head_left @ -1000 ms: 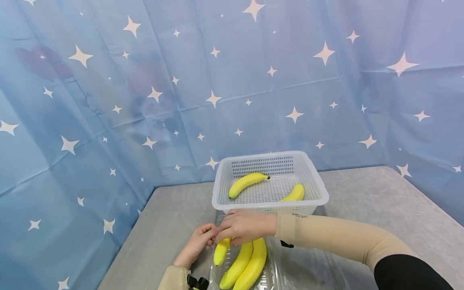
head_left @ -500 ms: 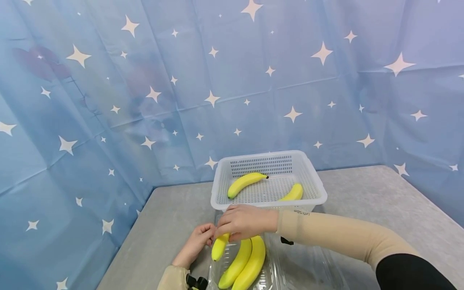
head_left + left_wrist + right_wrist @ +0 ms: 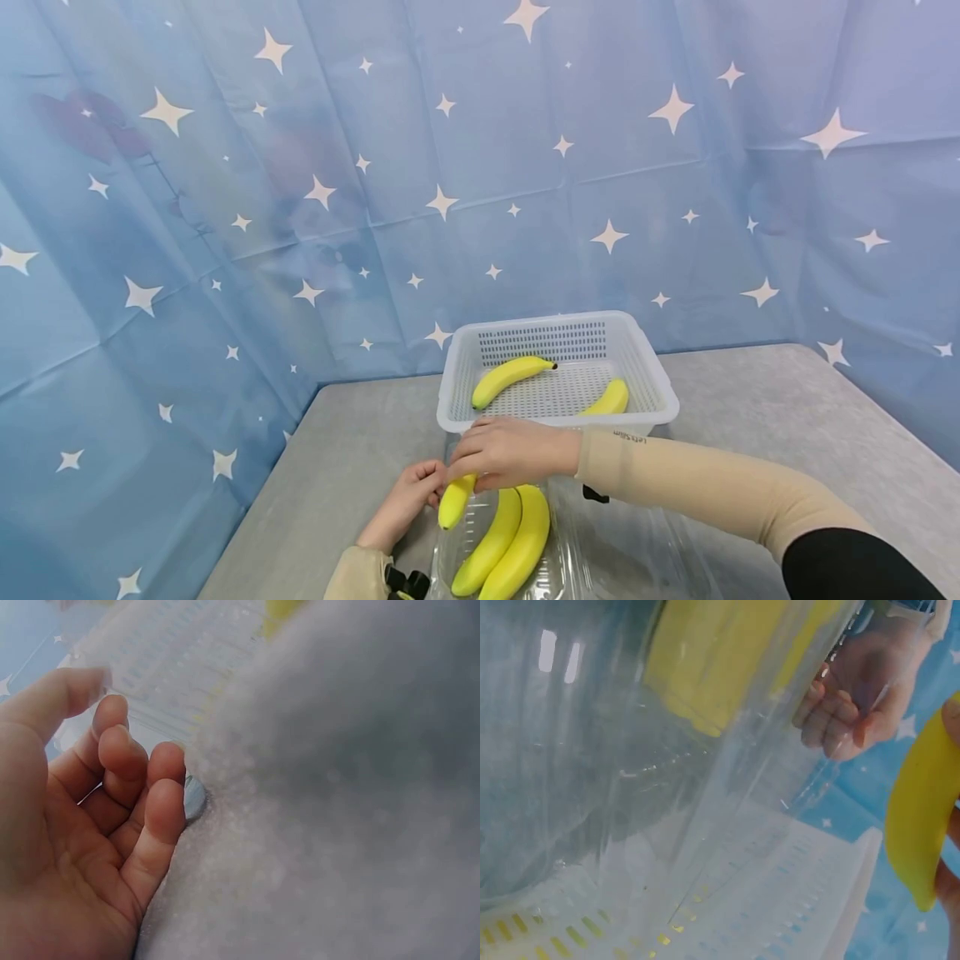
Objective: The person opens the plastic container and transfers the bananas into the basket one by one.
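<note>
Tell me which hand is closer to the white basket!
Right. The right hand is just in front of the basket; the left hand is farther away, front-left.

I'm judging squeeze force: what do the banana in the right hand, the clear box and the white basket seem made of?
Banana: smooth yellow, satin; perhaps molded plastic or foam, though real peel isn't ruled out.
Clear box: likely thin glossy plastic, given its transparent, ribbed walls and sharp highlights.
White basket: probably molded plastic, fairly matte, with regular slots.
</note>
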A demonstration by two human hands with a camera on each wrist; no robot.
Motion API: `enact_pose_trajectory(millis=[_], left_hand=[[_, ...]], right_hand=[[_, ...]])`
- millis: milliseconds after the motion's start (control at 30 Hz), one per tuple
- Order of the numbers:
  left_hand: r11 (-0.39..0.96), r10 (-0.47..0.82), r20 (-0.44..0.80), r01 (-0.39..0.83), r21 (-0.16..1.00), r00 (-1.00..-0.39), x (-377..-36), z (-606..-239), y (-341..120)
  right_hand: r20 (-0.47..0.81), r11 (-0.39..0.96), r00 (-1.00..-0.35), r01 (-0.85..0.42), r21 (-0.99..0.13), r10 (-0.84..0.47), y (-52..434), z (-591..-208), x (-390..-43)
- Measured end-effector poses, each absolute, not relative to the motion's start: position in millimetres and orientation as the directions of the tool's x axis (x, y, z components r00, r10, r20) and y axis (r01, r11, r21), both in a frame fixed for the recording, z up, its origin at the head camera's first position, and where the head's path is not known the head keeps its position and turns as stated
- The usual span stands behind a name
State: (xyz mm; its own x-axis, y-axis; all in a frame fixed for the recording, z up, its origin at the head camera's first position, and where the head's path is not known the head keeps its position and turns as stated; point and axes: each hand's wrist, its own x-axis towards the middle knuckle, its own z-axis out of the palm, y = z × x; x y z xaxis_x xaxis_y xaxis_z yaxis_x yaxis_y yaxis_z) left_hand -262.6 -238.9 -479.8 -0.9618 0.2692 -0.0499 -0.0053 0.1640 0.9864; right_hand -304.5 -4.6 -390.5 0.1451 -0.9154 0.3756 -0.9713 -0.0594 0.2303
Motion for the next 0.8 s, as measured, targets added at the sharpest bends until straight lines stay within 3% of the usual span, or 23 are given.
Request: enact_pose_trajectory(millis=[800], left_hand=[[0.163,0.265,-0.006,0.038,0.986,-0.964,-268.0,-493.7,-242.7]], right_hand=[[0.404,0.000,0.109,-0.966,0.259,-0.908,-0.7,-367.3,-312.5]])
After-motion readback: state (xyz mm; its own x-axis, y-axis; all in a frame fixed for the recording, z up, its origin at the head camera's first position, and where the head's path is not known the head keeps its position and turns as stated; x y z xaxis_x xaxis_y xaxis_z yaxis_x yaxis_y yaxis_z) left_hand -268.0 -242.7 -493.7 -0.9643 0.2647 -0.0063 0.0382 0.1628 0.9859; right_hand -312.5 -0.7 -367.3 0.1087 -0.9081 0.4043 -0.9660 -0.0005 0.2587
